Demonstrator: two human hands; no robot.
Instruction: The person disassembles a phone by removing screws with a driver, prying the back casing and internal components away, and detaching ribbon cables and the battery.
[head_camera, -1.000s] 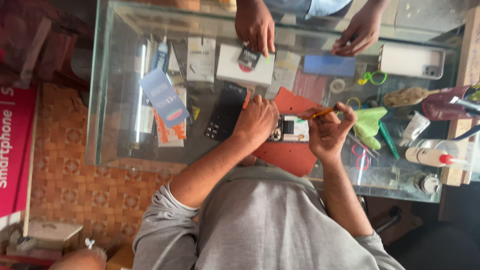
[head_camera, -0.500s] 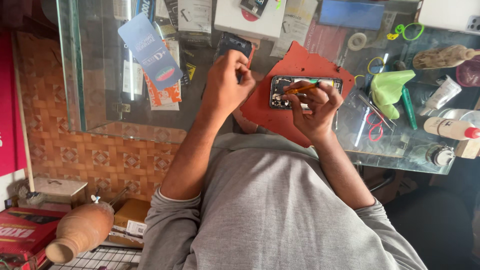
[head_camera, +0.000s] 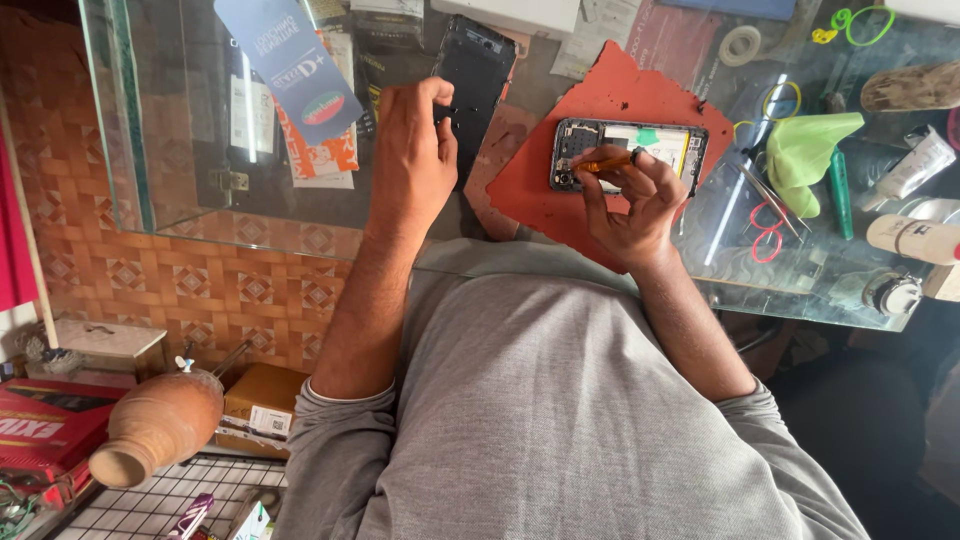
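Phone teardown in progress, screw-removal stage by the look of it. Right hand (head_camera: 632, 205) is curled closed round a small orange-handled screwdriver (head_camera: 605, 161), tip down at the camera end of the opened black smartphone with its back off (head_camera: 628, 153), which lies on a red rubber work mat (head_camera: 620, 100) on the glass counter top (head_camera: 800, 270). Left hand (head_camera: 412, 160) is pinched shut, thumb to forefinger, on what may be a tiny screw; too small to confirm. It hovers beside the detached black phone back cover (head_camera: 474, 75).

Next move needs a steady tip seated squarely in the screw head.

Versus half a second ago: left hand has lifted off the phone and moved away left; right hand stays put.
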